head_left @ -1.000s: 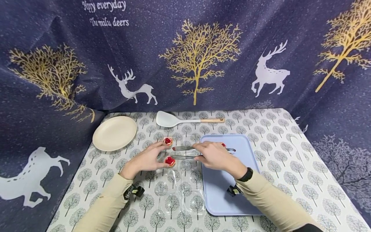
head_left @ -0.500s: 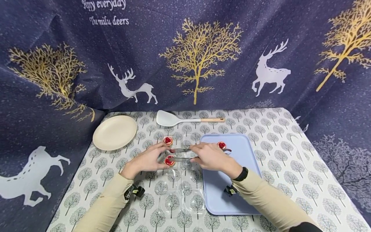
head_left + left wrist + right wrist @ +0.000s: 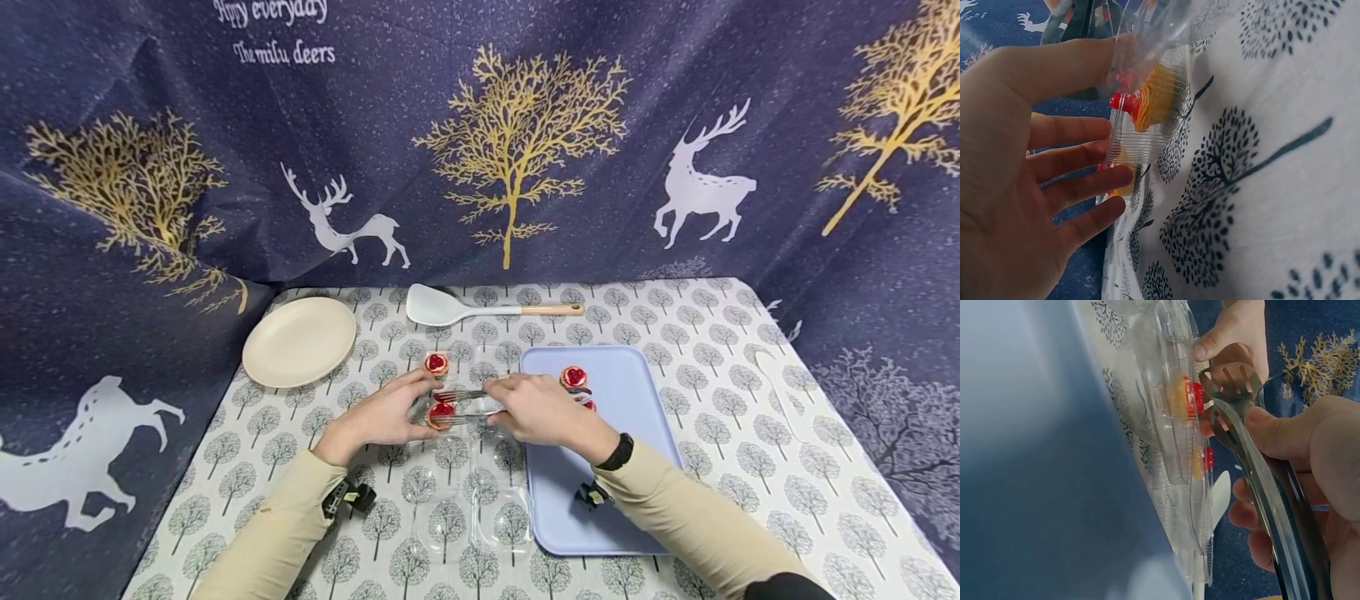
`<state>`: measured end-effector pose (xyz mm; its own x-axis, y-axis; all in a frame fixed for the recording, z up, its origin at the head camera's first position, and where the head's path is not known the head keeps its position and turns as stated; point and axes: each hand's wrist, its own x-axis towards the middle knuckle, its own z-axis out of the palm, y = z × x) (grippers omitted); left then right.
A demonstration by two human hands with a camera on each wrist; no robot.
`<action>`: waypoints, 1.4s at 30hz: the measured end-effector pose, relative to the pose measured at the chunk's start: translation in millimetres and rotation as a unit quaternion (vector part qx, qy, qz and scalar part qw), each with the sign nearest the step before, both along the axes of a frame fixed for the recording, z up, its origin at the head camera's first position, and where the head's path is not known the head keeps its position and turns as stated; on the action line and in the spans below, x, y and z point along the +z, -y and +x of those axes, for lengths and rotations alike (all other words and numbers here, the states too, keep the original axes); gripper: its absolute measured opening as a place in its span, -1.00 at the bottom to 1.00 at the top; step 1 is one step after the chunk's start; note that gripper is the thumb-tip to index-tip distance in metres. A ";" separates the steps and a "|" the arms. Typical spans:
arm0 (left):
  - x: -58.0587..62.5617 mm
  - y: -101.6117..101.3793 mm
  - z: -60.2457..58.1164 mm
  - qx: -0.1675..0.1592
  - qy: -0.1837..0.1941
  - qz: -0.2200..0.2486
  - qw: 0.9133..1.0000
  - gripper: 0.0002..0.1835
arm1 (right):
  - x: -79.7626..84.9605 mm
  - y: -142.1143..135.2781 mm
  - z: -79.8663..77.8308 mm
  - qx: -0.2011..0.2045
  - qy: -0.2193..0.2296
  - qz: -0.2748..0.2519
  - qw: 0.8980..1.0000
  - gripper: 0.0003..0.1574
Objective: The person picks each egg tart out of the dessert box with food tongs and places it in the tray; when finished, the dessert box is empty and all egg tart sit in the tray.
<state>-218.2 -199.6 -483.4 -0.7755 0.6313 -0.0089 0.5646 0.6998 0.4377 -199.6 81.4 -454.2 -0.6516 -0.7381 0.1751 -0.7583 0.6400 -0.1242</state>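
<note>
My right hand (image 3: 551,408) grips metal serving tongs (image 3: 1260,481), thumb on one arm and fingers round the other. Their slotted tips stand apart over a red-topped tart (image 3: 441,415) in the clear plastic container (image 3: 480,500). Whether they touch the tart I cannot tell. A second tart (image 3: 436,363) sits in the container just beyond it. At the container's left edge, my left hand (image 3: 378,412) spreads its thumb and fairly straight fingers (image 3: 1088,187) against the plastic. Another tart (image 3: 573,377) lies on the blue tray (image 3: 585,517), and one more there is partly covered by my right hand.
A cream plate (image 3: 298,342) stands at the back left. Along the back lies a white spatula (image 3: 435,307) with a wooden handle. The blue tray is right of the container. A dark cloth with deer and trees hangs behind the tree-patterned tablecloth (image 3: 750,483).
My right hand has shifted slightly left and nearer with the tongs, whose tips are now over the nearer tart. The tarts on the tray show more. My left hand has stayed in place.
</note>
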 end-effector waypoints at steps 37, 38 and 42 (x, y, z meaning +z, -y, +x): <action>1.3 -5.0 3.4 0.031 0.006 -0.024 0.999 -0.09 | 6.4 31.2 4.0 -0.029 -0.034 0.094 0.995 -0.41; 1.5 -4.9 3.4 0.032 0.007 -0.026 0.999 -0.08 | 6.9 31.8 4.0 -0.030 -0.033 0.095 0.994 -0.41; 1.8 -4.3 3.6 0.031 0.009 -0.024 0.999 -0.08 | 8.7 34.8 3.2 -0.036 -0.019 0.103 0.994 -0.40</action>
